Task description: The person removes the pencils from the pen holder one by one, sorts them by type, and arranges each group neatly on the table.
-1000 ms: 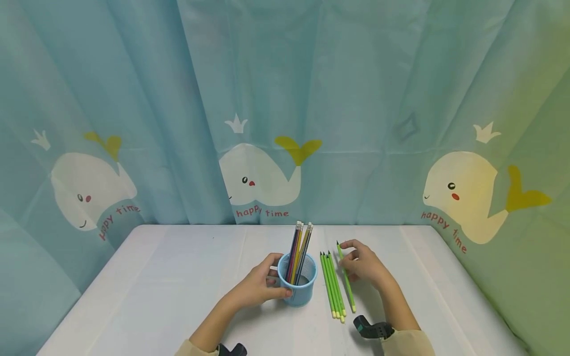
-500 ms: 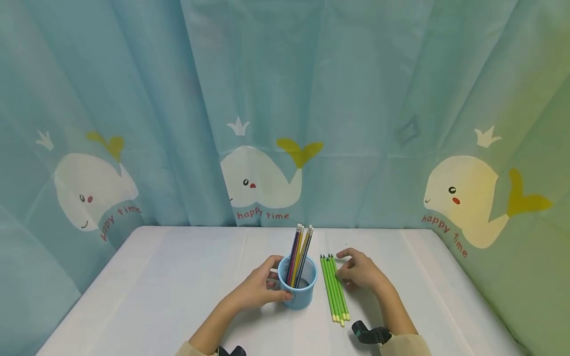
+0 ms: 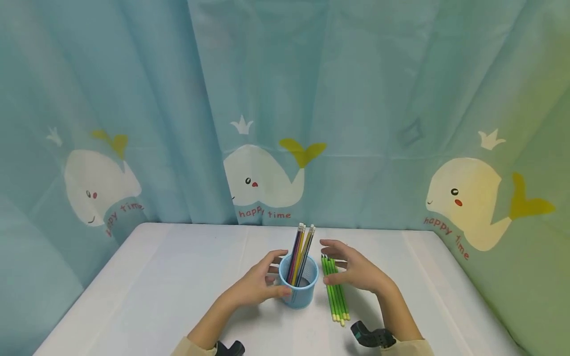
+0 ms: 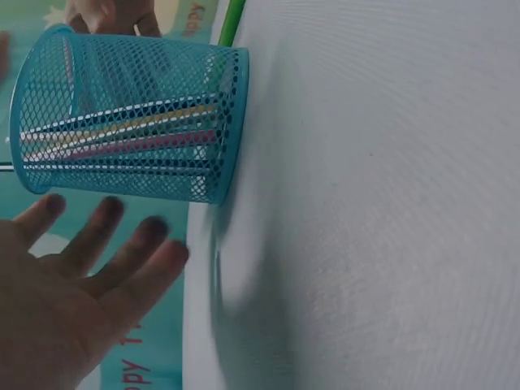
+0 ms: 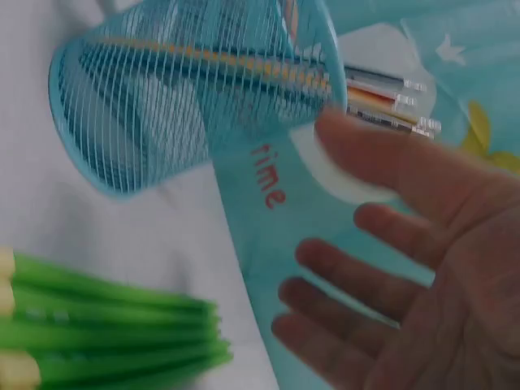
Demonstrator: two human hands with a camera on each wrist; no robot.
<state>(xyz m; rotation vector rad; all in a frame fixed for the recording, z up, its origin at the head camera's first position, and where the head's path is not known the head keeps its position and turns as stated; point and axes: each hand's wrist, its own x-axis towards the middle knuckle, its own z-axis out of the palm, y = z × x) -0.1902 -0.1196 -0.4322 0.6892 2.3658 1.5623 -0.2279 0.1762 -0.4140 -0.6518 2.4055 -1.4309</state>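
Note:
A light blue mesh pencil cup (image 3: pixel 301 298) stands upright on the table, with several dark, red and yellow pencils (image 3: pixel 296 257) leaning in it, eraser ends up. To its left is my left hand (image 3: pixel 251 287), its fingers spread and relaxed. The left wrist view shows a small gap between those fingers and the cup (image 4: pixel 122 73). My right hand (image 3: pixel 361 271), fingers loosely extended, hovers over a bundle of green pencils (image 3: pixel 337 299) just right of the cup. In the right wrist view it holds nothing, and the green pencils (image 5: pixel 106 325) lie apart from it.
The white table (image 3: pixel 156 296) carries the cup and the green pencils. Behind it hangs a blue-green curtain (image 3: pixel 356 123) printed with whales. A dark wrist camera (image 3: pixel 373 336) is strapped to the right wrist, another (image 3: pixel 230 348) to the left.
The separate green pencil has joined the others in the bundle. My right hand has let go of it, moved left toward the cup and spread its fingers. My left hand has loosened from the cup.

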